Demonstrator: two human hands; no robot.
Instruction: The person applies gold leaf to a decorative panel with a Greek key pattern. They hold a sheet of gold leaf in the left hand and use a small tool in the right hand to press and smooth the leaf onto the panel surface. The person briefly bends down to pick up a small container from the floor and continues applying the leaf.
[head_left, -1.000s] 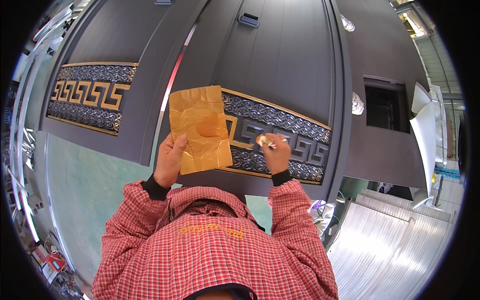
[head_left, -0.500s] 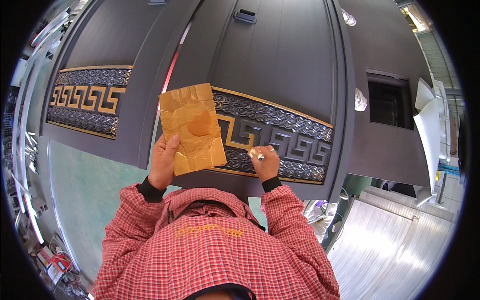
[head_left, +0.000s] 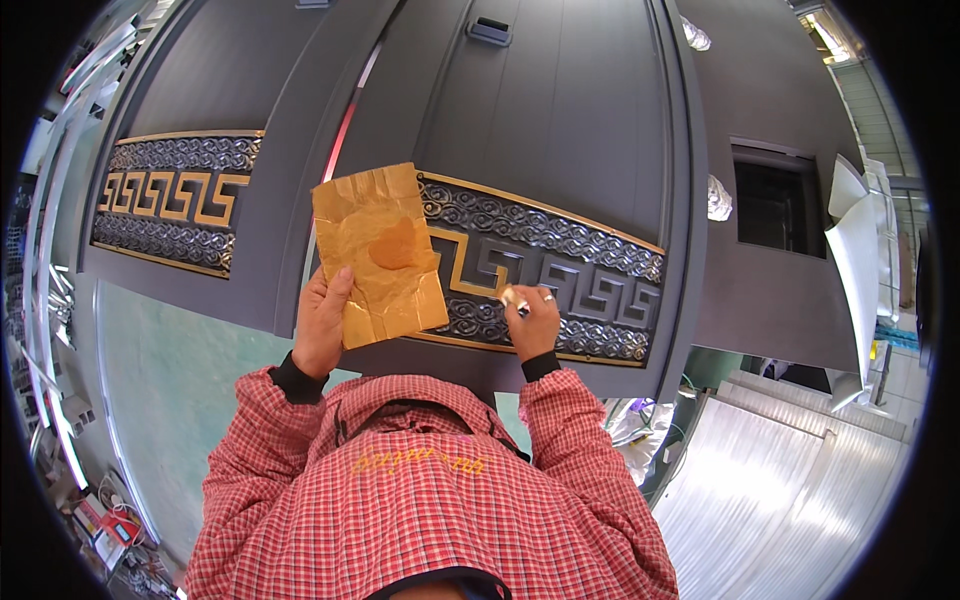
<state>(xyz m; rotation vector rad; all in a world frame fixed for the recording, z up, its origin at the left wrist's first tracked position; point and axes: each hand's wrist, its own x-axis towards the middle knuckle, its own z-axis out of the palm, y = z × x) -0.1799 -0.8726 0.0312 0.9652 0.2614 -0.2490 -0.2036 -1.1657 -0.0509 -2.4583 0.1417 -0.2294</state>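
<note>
My left hand (head_left: 322,322) holds up a crinkled gold sheet (head_left: 378,252) with a darker orange patch in its middle, thumb on its lower left edge. My right hand (head_left: 531,320) is closed on a small brush (head_left: 516,302) whose tip touches the ornamental band (head_left: 560,270) of a dark grey door panel (head_left: 560,130). The band has grey scrollwork and a key pattern, gold on the left part and grey further right. Both sleeves are red plaid.
A second grey door panel (head_left: 215,90) with a gold key-pattern band (head_left: 175,200) lies to the left. A green floor (head_left: 170,370) shows below it. Corrugated metal sheeting (head_left: 800,490) sits at the lower right, white parts (head_left: 850,230) at the right edge, clutter (head_left: 100,520) at lower left.
My right hand has shifted slightly down and left along the band with the brush. The gold sheet and left hand have dropped a little in view.
</note>
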